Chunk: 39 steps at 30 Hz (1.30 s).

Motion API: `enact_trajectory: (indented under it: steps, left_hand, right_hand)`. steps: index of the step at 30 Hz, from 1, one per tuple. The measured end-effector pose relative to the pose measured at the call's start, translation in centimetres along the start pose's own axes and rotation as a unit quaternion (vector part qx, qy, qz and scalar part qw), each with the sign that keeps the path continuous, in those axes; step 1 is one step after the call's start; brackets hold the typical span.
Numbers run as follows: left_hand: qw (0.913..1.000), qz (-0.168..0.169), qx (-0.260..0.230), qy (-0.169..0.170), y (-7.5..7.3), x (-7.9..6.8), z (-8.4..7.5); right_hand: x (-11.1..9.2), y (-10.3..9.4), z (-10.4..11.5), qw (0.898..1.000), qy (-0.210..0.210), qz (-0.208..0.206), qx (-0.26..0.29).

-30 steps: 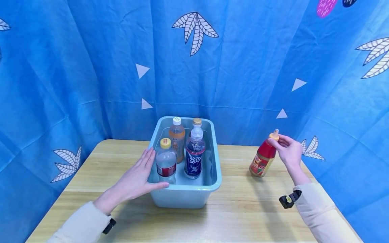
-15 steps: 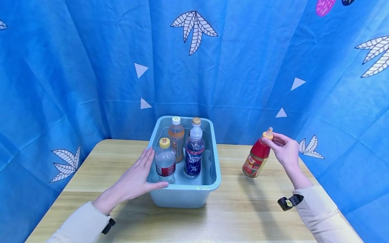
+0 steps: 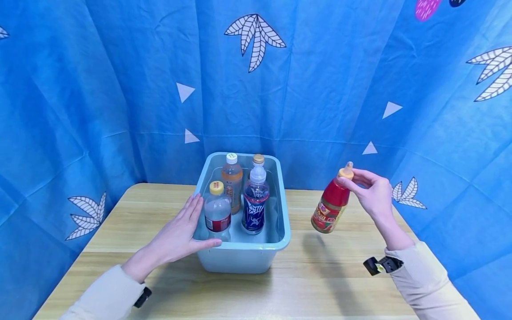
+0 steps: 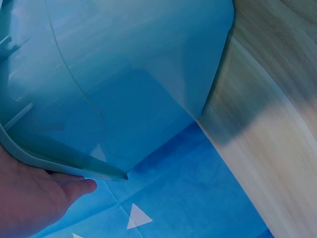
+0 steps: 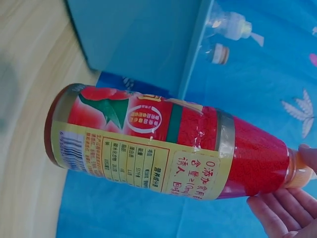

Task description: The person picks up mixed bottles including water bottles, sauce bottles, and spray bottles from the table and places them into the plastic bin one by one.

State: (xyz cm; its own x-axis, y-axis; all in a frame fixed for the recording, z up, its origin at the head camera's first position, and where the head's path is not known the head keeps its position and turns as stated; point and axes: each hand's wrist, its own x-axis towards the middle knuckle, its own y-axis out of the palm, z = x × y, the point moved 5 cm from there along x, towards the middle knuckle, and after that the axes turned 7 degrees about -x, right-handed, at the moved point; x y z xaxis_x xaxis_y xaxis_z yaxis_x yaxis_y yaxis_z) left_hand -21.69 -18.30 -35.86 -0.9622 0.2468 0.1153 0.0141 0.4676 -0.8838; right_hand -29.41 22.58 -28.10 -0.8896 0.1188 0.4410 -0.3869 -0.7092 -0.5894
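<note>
A red ketchup bottle with a yellow, nozzled cap hangs tilted just above the table, its shadow apart from its base. My right hand pinches it at the neck, below the cap. In the right wrist view the ketchup bottle shows a tomato label and yellow text panel. My left hand rests on the corner of a light blue plastic bin, fingers straight along the left rim, thumb over the front rim. Inside the bin stand a yellow-capped bottle, a white-capped orange drink bottle and a dark blue-labelled bottle.
A brown-capped bottle stands at the back of the bin, mostly hidden by the blue-labelled one. The wooden table carries the bin. A blue patterned curtain hangs behind and along both sides.
My right hand has moved left with the ketchup bottle, towards the bin, and the bottle has risen slightly. The left hand and the bin stay where they were.
</note>
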Motion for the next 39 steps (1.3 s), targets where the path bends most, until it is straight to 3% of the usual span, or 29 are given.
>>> enact_trajectory:
  steps: [23,39]
  left_hand:
    - [1.0,-0.003,0.003,0.003,0.1,0.0,0.1]
    - [1.0,-0.003,0.0,0.003,0.1,0.0,0.2]
  right_hand:
    - [-1.2,-1.7,5.9,0.997,-0.062,0.002,0.04]
    - [-1.7,-2.9,10.1,0.99,-0.109,-0.003,0.09]
